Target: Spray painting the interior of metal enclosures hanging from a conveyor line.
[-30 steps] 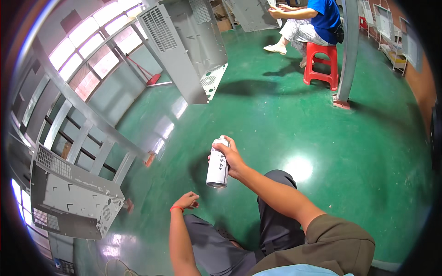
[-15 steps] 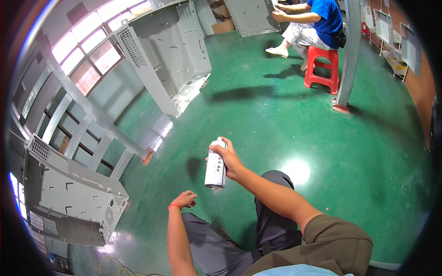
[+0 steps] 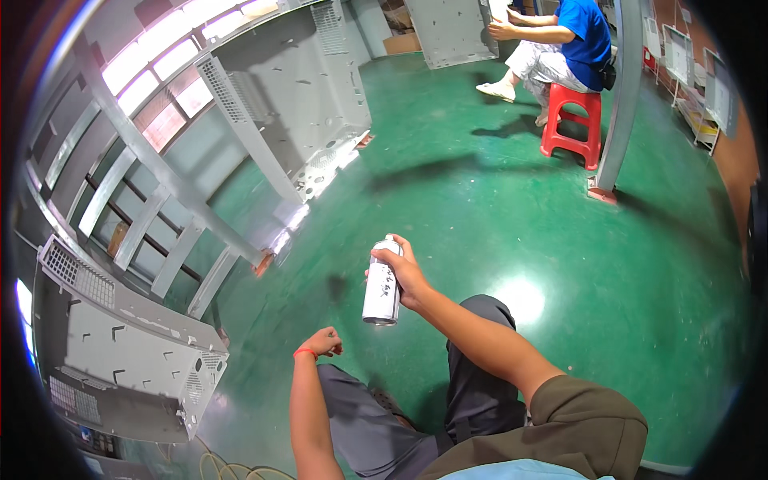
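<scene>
We see our right hand (image 3: 408,276) stretched forward from the knee (image 3: 488,308), fingers wrapped around a white spray can (image 3: 382,284), which stands upright, index finger on its top. Our left hand (image 3: 324,342) is a loose fist, holding nothing, lower and left of the can, forearm nearly vertical.

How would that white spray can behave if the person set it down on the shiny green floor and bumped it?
The spray can is tall and narrow, so a bump would probably tip it. As a round cylinder it would likely roll across the smooth, glossy green floor. The right hand wraps it easily, so it seems rigid and fairly light.
</scene>
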A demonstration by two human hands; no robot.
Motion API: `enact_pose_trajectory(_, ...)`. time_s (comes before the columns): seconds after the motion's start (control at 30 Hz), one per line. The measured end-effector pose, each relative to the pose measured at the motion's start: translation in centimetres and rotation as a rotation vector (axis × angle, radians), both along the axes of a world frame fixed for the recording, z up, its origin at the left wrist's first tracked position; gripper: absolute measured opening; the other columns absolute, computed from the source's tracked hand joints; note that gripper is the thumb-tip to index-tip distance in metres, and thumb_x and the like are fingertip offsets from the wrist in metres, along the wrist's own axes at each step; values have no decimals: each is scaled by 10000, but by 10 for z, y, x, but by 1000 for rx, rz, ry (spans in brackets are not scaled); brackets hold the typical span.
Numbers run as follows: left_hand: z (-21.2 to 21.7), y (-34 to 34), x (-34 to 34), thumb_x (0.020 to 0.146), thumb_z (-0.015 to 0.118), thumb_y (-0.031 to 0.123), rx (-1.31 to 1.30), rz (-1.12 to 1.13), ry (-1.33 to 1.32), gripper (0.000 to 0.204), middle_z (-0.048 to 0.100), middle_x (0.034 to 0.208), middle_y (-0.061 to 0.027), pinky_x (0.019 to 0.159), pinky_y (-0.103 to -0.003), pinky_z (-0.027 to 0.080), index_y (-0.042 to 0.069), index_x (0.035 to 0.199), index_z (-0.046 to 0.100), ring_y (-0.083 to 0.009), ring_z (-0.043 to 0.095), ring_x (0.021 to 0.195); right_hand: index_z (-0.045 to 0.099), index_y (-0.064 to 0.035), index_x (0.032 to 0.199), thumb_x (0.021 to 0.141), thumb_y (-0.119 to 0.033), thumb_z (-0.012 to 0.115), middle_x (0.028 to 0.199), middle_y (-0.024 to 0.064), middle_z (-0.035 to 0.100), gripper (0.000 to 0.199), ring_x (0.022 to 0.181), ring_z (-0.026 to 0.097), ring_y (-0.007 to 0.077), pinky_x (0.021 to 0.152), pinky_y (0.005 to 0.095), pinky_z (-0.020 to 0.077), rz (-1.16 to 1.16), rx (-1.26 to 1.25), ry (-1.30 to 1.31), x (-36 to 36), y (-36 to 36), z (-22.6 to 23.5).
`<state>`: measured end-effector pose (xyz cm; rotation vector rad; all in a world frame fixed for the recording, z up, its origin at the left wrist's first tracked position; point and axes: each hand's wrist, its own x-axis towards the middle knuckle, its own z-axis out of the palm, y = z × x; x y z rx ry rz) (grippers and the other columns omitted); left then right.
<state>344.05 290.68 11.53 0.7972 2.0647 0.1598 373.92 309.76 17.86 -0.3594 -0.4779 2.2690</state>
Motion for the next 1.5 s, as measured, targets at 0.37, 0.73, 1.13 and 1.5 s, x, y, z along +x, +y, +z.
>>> enact_pose_trajectory(0.37, -5, 41, 0, 973, 477, 163, 16, 83, -31, 123, 750, 992, -100, 840, -382, 545, 97, 1076, 481, -183, 726, 866, 246, -199, 1555, 923, -134, 750, 1052, 119, 633, 812, 792, 730, 274, 682, 455, 653, -20, 37, -19, -11, 33, -8)
enact_pose_trajectory(0.73, -3, 51, 1, 973, 450, 162, 28, 94, -30, 140, 757, 1042, -125, 852, -395, 546, 88, 1086, 487, -198, 738, 917, 273, -221, 1539, 927, -132, 748, 1069, 116, 619, 779, 786, 730, 267, 657, 448, 652, -25, 93, -38, -16, 41, -8)
enact_pose_trajectory(1.13, -9, 61, 12, 967, 466, 167, 53, 87, -50, 116, 759, 1023, -111, 830, -390, 543, 94, 1055, 484, -194, 733, 906, 281, -211, 1529, 923, -117, 745, 1079, 128, 614, 770, 776, 725, 263, 637, 435, 645, -20, 122, -48, -4, 52, -10)
enact_pose_trajectory(1.5, -16, 80, 33, 950, 479, 140, 129, 79, -17, 58, 750, 988, -144, 763, -374, 547, 105, 995, 472, -207, 731, 874, 275, -206, 1531, 916, -117, 744, 1076, 130, 612, 778, 777, 729, 262, 633, 426, 645, -3, 132, -58, 25, 77, -9)
